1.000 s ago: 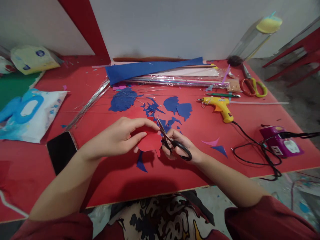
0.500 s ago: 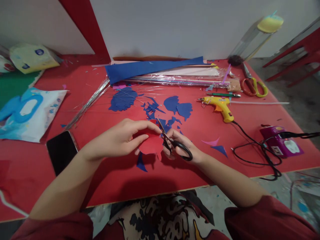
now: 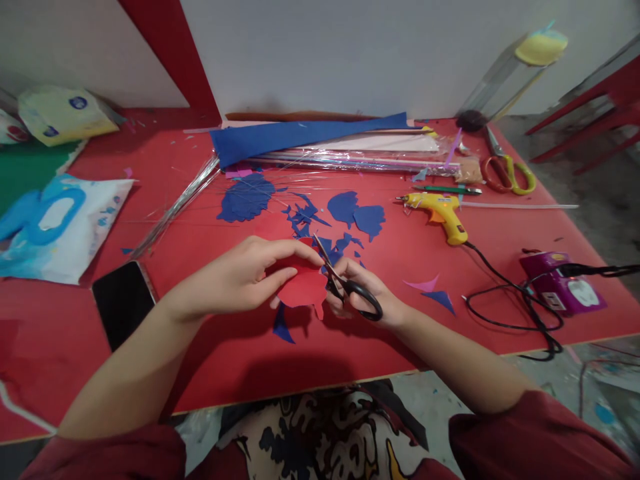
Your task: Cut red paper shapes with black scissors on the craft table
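Observation:
My left hand (image 3: 250,275) pinches a red cut-out sheet (image 3: 303,288), paper or thin foam, above the table; its lower edge is wavy with a small stem-like tab. My right hand (image 3: 373,293) is closed round the black handles of a pair of scissors (image 3: 366,300), whose blades point up and left at the sheet's right edge. Blue scraps (image 3: 306,217) lie just beyond my hands. A stack of blue cut-outs (image 3: 246,198) sits to their left, and two loose blue cut-outs (image 3: 356,213) to their right. One blue scrap (image 3: 283,325) lies below the red sheet.
On the right are a yellow glue gun (image 3: 436,212) with its cord, a purple power box (image 3: 563,283), a green cutter (image 3: 449,190) and larger scissors (image 3: 507,172). A phone (image 3: 124,303) and a wipes pack (image 3: 65,227) lie left. Blue sheet (image 3: 310,137) and wrapped sticks lie behind.
The scissors and my right hand have shifted very slightly left, and the handles sit a little closer to the red sheet. My left hand stays almost still.

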A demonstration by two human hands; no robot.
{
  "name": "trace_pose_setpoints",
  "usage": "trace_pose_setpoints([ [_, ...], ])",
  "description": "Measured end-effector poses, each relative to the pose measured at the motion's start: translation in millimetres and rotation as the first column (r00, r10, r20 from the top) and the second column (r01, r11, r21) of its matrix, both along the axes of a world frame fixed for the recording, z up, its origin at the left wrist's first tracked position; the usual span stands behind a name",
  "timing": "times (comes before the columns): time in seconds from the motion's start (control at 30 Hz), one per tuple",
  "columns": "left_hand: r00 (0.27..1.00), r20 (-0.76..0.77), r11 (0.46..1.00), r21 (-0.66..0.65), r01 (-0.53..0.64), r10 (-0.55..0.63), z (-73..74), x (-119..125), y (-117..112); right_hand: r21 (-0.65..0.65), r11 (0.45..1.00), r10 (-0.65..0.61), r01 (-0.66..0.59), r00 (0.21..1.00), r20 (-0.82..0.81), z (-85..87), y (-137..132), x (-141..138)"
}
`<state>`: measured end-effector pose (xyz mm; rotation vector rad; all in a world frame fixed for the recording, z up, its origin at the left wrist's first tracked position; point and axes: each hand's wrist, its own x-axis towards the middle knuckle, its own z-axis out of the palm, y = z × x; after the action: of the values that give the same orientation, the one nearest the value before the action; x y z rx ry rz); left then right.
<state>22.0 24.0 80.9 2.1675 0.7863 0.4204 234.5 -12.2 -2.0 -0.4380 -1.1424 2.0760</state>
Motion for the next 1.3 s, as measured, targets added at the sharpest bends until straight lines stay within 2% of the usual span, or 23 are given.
trace_pose_setpoints([
  [0.33,1.000,0.004,1.000,-0.022,-0.021,0.021,-1.1,0.4,0.2,-0.016,1.000,-0.020,0.019,0.998,-0.060,0.3,-0.6,-0.9],
  [0.97,0.999,-0.008,0.999,-0.022,-0.039,0.039,-2.7,-1.1,0.5,-0.028,0.999,-0.041,0.041,0.999,0.010,0.3,0.3,-0.4],
  [1.3,0.999,-0.033,0.999,-0.039,0.000,-0.002,-0.4,1.0,1.3,-0.007,0.999,-0.033,0.033,0.999,-0.021,-0.4,0.0,-1.1],
])
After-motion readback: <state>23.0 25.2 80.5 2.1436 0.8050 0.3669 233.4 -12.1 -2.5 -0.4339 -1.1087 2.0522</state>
